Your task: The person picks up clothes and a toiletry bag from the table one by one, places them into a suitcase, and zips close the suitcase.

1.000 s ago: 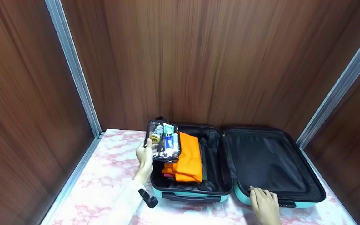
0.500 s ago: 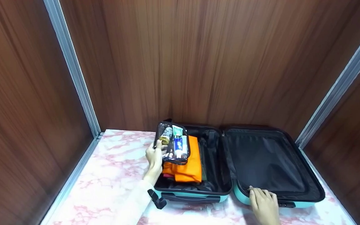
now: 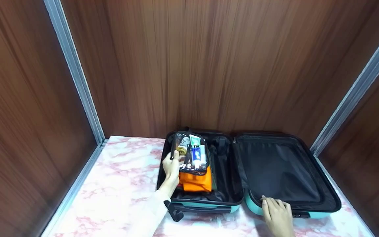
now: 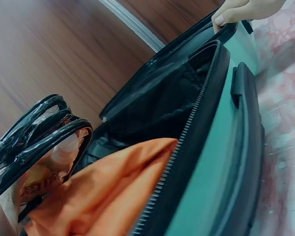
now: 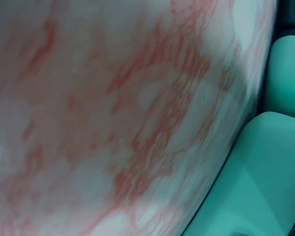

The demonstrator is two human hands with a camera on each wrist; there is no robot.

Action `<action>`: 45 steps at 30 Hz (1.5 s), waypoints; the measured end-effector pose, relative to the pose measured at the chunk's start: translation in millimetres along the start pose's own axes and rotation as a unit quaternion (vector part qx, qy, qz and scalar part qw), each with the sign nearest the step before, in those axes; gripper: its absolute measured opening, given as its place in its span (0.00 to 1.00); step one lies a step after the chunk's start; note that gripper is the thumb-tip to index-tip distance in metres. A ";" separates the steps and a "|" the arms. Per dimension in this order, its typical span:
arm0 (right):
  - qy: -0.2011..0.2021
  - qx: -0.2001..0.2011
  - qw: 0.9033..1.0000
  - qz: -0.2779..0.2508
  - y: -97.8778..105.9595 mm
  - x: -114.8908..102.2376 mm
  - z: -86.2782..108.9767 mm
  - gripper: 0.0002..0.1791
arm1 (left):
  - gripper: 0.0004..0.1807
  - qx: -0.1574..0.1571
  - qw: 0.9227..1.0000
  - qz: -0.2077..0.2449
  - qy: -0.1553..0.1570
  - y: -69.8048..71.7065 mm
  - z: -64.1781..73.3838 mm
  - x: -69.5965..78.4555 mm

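My left hand [image 3: 171, 166] grips the left side of a clear toiletry bag [image 3: 197, 154] with black trim. Inside it show tubes, a blue pack and a yellowish item. The bag is over folded orange clothing [image 3: 197, 185] in the left half of an open teal suitcase [image 3: 223, 168]. Seen from the left wrist, the bag [image 4: 44, 142] is tilted, its lower edge overlapping the orange cloth [image 4: 113, 187]. My right hand [image 3: 277, 214] holds the front rim of the suitcase's right half, fingers curled over the edge. The right wrist view shows the teal shell [image 5: 255, 182] but no hand.
The suitcase lies on a pink-veined white marble-patterned table [image 3: 120, 171]. Brown wood-grain panels [image 3: 196, 65] with metal corner strips [image 3: 77, 72] enclose the back and sides. A black carry handle [image 3: 202, 208] sits on the left half's front; a lock [image 3: 300, 214] is on the right.
My left hand has carried the toiletry bag to the right and lower, from the suitcase's left edge to over the orange clothing. My right hand stays on the rim.
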State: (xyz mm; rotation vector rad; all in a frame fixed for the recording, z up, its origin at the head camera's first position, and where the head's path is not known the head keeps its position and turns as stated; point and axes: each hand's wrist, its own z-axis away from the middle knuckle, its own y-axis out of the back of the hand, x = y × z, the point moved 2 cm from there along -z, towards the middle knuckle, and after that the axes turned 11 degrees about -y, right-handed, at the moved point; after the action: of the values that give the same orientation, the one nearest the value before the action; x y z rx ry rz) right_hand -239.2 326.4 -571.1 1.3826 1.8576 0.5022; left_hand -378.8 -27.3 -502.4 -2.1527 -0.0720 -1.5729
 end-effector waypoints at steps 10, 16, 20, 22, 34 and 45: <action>-0.008 -0.005 1.000 0.007 5.3 0.8 1.5 0.11 | 0.15 -0.040 0.998 -0.036 0.028 0.5 16.0 -22.9; -0.001 -0.006 1.000 0.009 4.6 0.8 0.0 0.12 | 0.13 -0.048 0.991 -0.118 0.031 2.0 22.1 -26.4; -0.005 -0.005 1.000 0.009 4.2 0.0 1.1 0.12 | 0.13 -0.044 0.978 -0.203 0.028 6.8 21.3 -25.4; -0.004 -0.003 1.000 0.010 4.1 -0.7 1.8 0.11 | 0.12 -0.043 0.966 -0.253 0.024 9.9 20.4 -25.2; 0.016 0.012 1.000 0.000 2.7 -0.3 3.5 0.13 | 0.21 -0.085 0.930 -0.349 -0.080 11.9 21.8 -17.7; -0.002 0.006 1.000 0.010 3.8 -0.4 2.4 0.12 | 0.32 -0.226 0.831 -0.427 -0.276 6.2 26.6 -17.9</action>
State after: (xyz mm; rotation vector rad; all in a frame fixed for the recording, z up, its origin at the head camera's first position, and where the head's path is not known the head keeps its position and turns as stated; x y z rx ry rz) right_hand -234.9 327.0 -569.9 1.4099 1.8481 0.4999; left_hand -359.3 -18.1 -527.1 -3.1654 -1.0877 -1.3623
